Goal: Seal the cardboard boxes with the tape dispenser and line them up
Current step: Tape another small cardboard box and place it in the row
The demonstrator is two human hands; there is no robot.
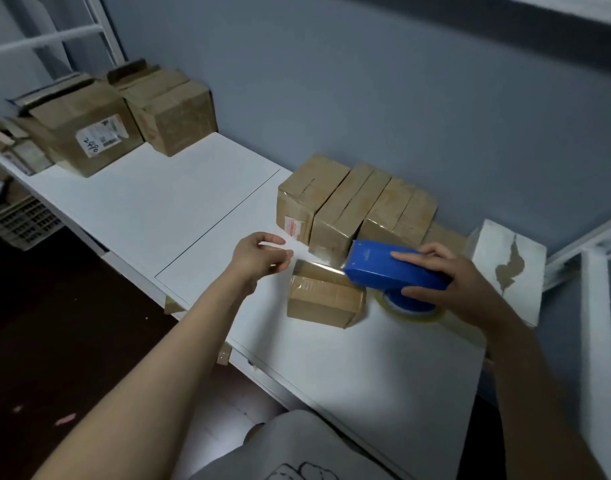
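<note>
**A:** From the head camera, which step is this?

**B:** Taping, I'd say. The right hand (446, 275) has its fingers clamped over the blue tape dispenser (394, 265), whose nose is at the far top edge of the small cardboard box (323, 296) in front of the person. A glossy strip already lies over that box's top.

**A:** And the left hand (259, 258)?

**B:** It hovers just left of the box, not touching it. The fingers are loosely curled with thumb and forefinger a little apart, and I see nothing between them, though clear tape would be hard to spot.

**A:** What does the next move call for?

**B:** Probably the left hand steadying the box while the dispenser is drawn across and the tape cut. Then the box joins the row of taped boxes (356, 202) standing side by side at the wall.

**A:** The surface, the room?

**B:** A white table (193, 202) against a grey-blue wall (366, 81). Larger brown cartons (124, 116) sit at its far left end, a scuffed white box (508, 268) at the right — and a dark floor below.
</note>
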